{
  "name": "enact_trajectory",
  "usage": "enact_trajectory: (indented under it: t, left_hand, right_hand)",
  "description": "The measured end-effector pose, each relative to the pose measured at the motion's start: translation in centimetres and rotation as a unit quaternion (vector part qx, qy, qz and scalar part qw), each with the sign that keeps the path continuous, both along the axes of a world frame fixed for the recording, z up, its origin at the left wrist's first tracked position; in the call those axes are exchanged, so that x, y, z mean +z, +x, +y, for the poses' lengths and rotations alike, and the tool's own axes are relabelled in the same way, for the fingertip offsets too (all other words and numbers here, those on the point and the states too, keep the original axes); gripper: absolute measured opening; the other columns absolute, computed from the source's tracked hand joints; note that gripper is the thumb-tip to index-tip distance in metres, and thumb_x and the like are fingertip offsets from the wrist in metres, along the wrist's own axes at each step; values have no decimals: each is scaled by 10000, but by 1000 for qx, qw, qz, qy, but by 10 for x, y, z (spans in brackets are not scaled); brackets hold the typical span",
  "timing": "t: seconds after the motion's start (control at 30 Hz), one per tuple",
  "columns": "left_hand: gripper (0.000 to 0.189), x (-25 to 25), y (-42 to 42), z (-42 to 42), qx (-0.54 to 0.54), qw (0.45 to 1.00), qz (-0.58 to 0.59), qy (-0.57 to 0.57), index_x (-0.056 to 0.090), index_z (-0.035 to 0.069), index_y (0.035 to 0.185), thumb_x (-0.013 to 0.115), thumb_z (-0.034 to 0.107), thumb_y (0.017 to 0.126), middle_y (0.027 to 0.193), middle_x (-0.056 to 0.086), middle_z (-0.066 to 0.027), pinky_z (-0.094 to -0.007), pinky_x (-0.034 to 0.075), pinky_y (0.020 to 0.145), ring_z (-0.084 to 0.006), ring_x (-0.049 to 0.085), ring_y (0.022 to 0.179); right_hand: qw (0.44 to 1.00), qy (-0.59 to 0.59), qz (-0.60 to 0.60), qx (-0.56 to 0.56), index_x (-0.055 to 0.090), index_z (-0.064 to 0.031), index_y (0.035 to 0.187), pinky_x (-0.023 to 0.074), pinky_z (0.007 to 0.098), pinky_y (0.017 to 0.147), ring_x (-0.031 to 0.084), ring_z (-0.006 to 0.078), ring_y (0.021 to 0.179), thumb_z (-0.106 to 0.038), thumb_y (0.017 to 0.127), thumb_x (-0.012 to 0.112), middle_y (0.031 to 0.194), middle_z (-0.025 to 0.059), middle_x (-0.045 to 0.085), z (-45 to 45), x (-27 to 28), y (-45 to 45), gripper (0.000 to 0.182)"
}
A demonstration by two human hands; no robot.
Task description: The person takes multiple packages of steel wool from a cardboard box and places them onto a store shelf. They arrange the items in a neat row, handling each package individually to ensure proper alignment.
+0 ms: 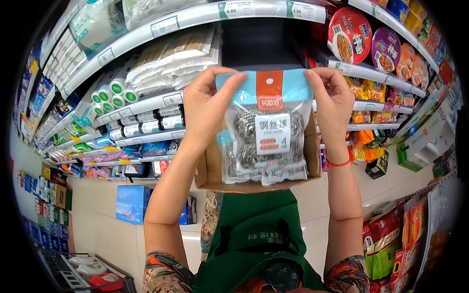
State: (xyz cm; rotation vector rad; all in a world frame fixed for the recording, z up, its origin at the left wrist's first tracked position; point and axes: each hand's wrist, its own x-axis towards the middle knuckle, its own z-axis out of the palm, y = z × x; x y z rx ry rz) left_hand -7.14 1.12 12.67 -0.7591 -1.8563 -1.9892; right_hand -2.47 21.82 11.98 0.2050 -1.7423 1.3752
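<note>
A clear bag of steel wool scourers with a blue and orange header hangs upright between my hands. My left hand pinches its upper left corner between thumb and fingers. At the upper right corner, my right hand grips the header the same way. Below and behind the bag is an open cardboard box, and more bags of scourers sit in it. The held bag covers part of them. I cannot tell whether its lower edge touches the box.
Wrapped packs of wooden chopsticks are stacked on the shelf beyond my left hand, above rolls with green ends. Instant noodle bowls stand on the shelf at right. A blue carton rests on the tiled floor. Packaged goods hang at lower right.
</note>
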Motion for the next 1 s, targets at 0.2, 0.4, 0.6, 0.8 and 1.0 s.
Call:
enact_trajectory:
  t: [0.2, 0.4, 0.6, 0.8, 1.0]
  left_hand:
    - [127, -40, 18, -14, -41, 992, -109, 54, 658, -1, 954, 660, 115, 903, 792, 662, -8, -161, 442, 612, -18, 579, 686]
    - [136, -74, 27, -22, -59, 970, -210, 111, 647, 10, 967, 638, 139, 925, 824, 662, -8, -177, 455, 648, -26, 583, 718]
    - [190, -97, 35, -26, -71, 947, -270, 158, 644, 14, 983, 607, 197, 950, 869, 672, -25, -211, 488, 698, -59, 610, 770]
    - [231, -109, 47, -24, -88, 923, -314, 204, 640, 2, 1013, 594, 221, 958, 915, 684, -52, -246, 511, 733, -96, 638, 816]
    - [284, -116, 66, -19, -117, 918, -326, 195, 651, 1, 1058, 634, 255, 930, 1028, 687, -90, -303, 498, 836, -141, 644, 927]
  right_hand:
    - [978, -147, -75, 129, 630, 4, 890, 437, 164, 649, 562, 23, 718, -99, 885, 682, 806, 0, 647, -11, -30, 19, 115]
    - [961, -191, -129, 155, 631, -3, 900, 446, 162, 666, 574, 29, 741, -98, 886, 683, 825, 5, 649, -19, -56, 23, 109]
    - [938, -254, -157, 179, 629, -4, 907, 444, 166, 652, 570, 33, 731, -104, 890, 680, 816, 5, 645, -25, -73, 28, 114]
    - [911, -323, -166, 197, 625, -4, 917, 464, 186, 649, 580, 41, 713, -107, 890, 678, 820, 23, 654, -30, -80, 32, 119]
    - [898, -351, -156, 215, 625, -1, 920, 465, 188, 651, 583, 44, 712, -100, 893, 674, 817, 26, 655, -35, -84, 34, 114]
